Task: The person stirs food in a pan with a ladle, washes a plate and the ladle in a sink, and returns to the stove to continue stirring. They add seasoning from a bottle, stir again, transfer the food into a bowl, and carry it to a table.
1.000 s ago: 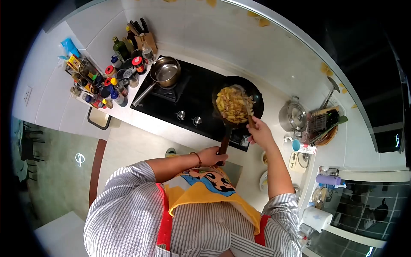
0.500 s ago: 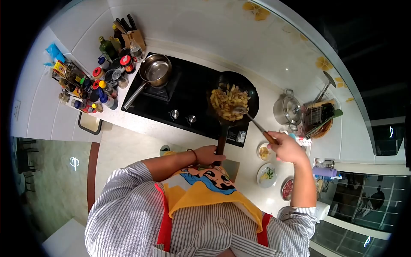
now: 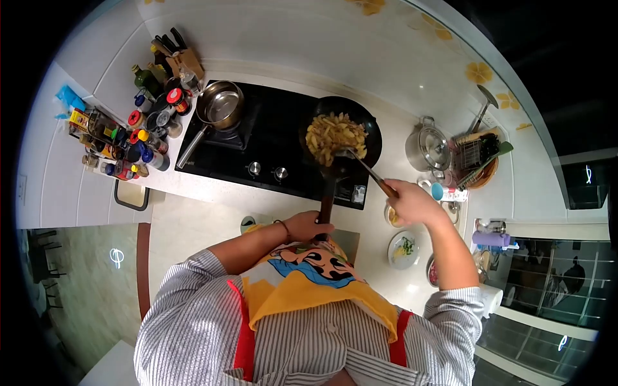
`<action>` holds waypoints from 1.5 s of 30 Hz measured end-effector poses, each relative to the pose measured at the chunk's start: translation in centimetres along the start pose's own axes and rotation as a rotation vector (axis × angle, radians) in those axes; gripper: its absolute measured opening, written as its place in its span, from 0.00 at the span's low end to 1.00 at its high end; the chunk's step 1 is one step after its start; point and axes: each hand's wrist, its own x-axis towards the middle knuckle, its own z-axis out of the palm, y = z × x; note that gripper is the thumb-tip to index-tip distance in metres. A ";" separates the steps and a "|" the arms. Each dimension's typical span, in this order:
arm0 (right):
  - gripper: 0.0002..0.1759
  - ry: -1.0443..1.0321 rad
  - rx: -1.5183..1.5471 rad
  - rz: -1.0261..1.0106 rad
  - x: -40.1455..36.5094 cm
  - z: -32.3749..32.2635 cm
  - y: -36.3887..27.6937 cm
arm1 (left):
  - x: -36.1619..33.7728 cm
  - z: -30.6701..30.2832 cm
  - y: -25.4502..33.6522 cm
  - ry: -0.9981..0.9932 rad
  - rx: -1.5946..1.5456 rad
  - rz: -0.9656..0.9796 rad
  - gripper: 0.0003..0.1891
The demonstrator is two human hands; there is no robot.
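Observation:
A dark wok sits on the right side of the black cooktop, with browned food pieces heaped in it. My left hand is closed round the wok's wooden handle, close to the apron. In my right hand is the wooden grip of a spatula. The spatula's metal head dips into the near edge of the food. What the food is, I cannot say for certain.
A steel saucepan stands on the cooktop's left. Bottles and jars crowd the counter's left end. To the right are a lidded steel pot, a utensil basket, a plate with chopped greens and a bowl of red food.
The view has shifted slightly. The spatula head has moved toward the near-left part of the wok, and the food lies heaped farther back. Both hands keep their grips.

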 end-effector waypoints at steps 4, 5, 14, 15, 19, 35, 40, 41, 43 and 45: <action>0.26 0.077 0.116 -0.022 0.3 -0.2 0.7 | -0.1 -0.1 0.1 0.023 0.018 -0.006 0.20; 0.28 0.100 0.128 0.013 0.7 -0.1 1.1 | -0.3 -0.1 0.1 0.021 0.033 -0.010 0.20; 0.33 0.065 0.366 -0.038 3.3 3.7 4.7 | 0.0 0.3 -0.9 0.078 0.003 -0.039 0.21; 0.33 0.086 0.354 -0.048 2.5 3.0 5.0 | 0.0 0.2 -0.9 0.076 0.007 -0.039 0.21; 0.32 0.251 0.475 -0.028 3.5 2.4 5.5 | -1.2 0.4 0.9 0.084 -0.015 -0.044 0.21; 0.33 0.184 0.964 0.031 4.6 6.8 9.8 | 3.1 -10.8 -7.6 0.849 0.827 0.133 0.26; 0.34 0.278 0.932 -0.068 7.1 5.7 9.2 | 7.6 -15.6 -10.5 0.886 1.165 -0.015 0.25; 0.36 0.323 0.849 -0.085 8.2 5.8 8.8 | 8.4 -16.0 -10.8 0.834 1.155 -0.082 0.23; 0.36 0.327 0.844 -0.094 10.4 7.3 9.0 | 8.6 -15.6 -9.9 0.796 1.163 -0.164 0.18; 0.36 0.260 0.782 -0.071 10.6 7.9 9.2 | 8.8 -15.9 -9.6 0.760 1.162 -0.207 0.18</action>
